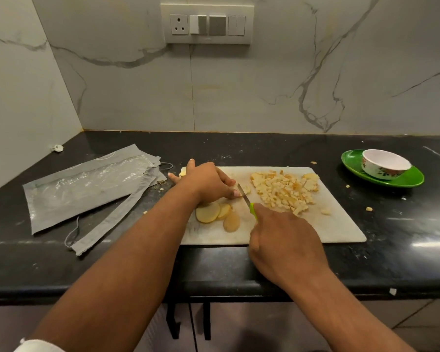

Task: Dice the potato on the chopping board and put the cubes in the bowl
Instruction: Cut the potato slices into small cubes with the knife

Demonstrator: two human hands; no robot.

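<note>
- Much of the dicing looks done: a heap of potato cubes lies on the right half of the white chopping board, at the centre of the frame.
- A few stray cubes sit off the heap, one near the board's right edge and one on the black counter just beyond it.
- Still to cut: three round potato slices lie overlapping at the lower left of the board, and a small piece sits right at the blade.
- The bowl, white with a floral pattern, stands on a green plate at the right of the frame, well apart from the board. No cubes show in the part of its inside that is visible, so the transfer seems not yet begun.
- The left hand rests on the board's left part, fingers curled down with their tips beside the blade; it appears to steady a bit of potato, though what lies under it is hidden.
- The right hand grips the green handle of a small knife, whose blade points up-left between the left hand's fingertips and the heap.
- The uncut slices lie just below the left hand and left of the right hand, near both.
- Grey packaging lies on the counter at the left.
</note>
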